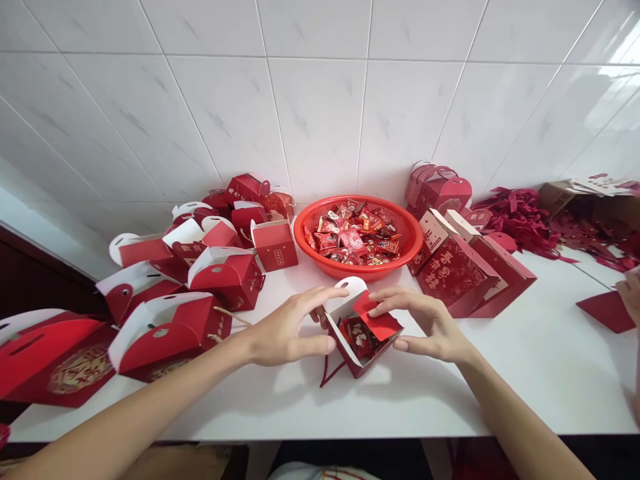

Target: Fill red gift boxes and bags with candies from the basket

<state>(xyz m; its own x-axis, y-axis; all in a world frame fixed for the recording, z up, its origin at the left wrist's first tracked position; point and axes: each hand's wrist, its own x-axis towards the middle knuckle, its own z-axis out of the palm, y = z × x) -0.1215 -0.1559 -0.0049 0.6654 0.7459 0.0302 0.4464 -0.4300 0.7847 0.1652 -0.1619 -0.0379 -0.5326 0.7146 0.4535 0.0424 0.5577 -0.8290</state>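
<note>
A small red gift box (pixel 357 365) with a white inside rests on the white table in front of me, its top open. My left hand (pixel 294 327) grips the box's left side, thumb in front and fingers behind. My right hand (pixel 425 323) has its fingertips on a bright red flap or card (pixel 381 321) over the box's opening, with the thumb at the right wall. Dark red wrapped pieces (pixel 359 337) show inside; what lies beneath them is hidden. A dark red cord (pixel 327 381) trails from the box's left side onto the table.
Behind the box stands a red plastic basket (pixel 305 243) of wrapped sweets. Several open gift boxes (pixel 230 273) crowd the left. Red gift boxes (pixel 455 273) and dark red ribbons (pixel 520 217) lie right. Another person's hand (pixel 631 293) holds red card at the right edge.
</note>
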